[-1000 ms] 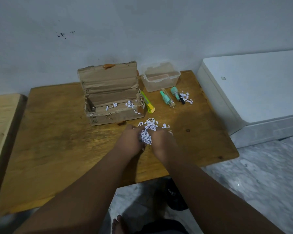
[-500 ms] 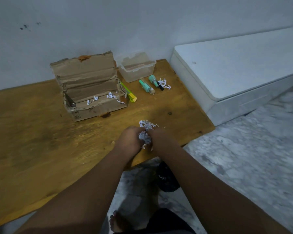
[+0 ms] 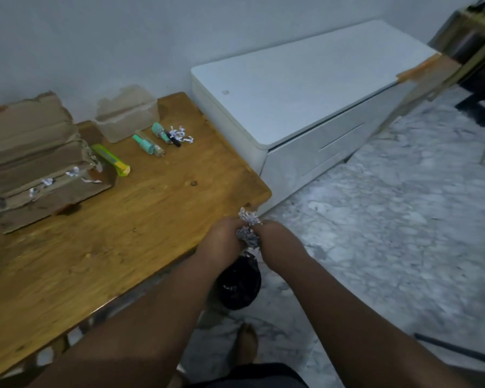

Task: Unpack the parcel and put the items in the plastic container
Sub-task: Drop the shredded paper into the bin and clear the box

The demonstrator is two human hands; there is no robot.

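our left hand (image 3: pixel 221 239) and right hand (image 3: pixel 277 239) close together around a wad of shredded paper (image 3: pixel 248 229) just off the table's (image 3: pixel 123 219) near right corner; the plastic container (image 3: pixel 126 117) sits at its far edge, beside the cardboard parcel (image 3: pixel 34 158).

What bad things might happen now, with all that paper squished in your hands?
1. The shredded paper is only pinched between the left hand and right hand past the table edge, so bits may fall on the floor instead of into the black bag below.
2. The small bottles still lie near the table's edge, outside the plastic container; they might roll off.
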